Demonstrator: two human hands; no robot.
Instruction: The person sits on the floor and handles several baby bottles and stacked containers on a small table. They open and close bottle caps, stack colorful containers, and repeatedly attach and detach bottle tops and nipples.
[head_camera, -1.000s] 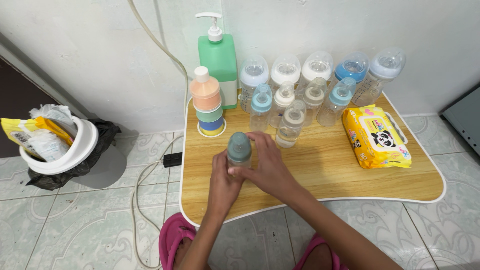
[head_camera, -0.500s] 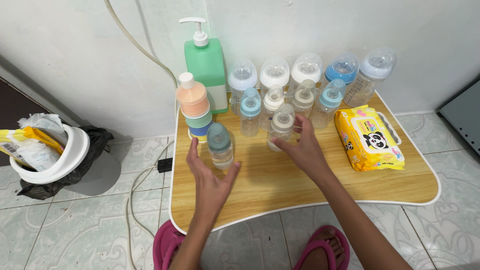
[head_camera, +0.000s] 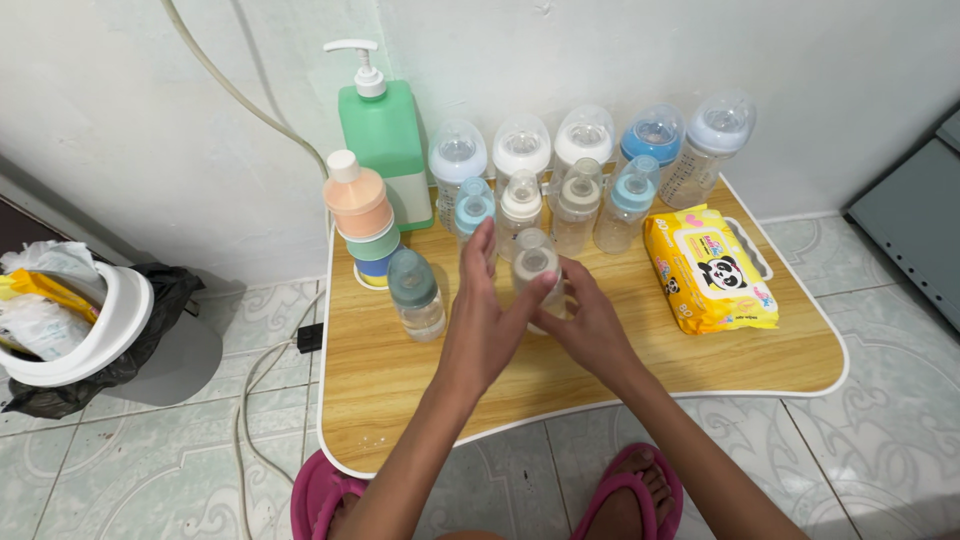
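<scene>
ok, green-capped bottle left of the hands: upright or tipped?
Upright. The green-capped bottle stands on its base on the table, cap on top, apart from both hands.

green-capped bottle (head_camera: 415, 293), yellow wipes pack (head_camera: 709, 268), pastel stacked container (head_camera: 362, 216)

Eleven baby bottles (head_camera: 520, 205) on the wooden table (head_camera: 700, 365), five large along its back edge, six smaller in front, one green pump dispenser (head_camera: 385, 140), one stack of coloured containers (head_camera: 362, 215), one yellow wipes pack (head_camera: 708, 268), one bin (head_camera: 85, 330) on the floor
</scene>
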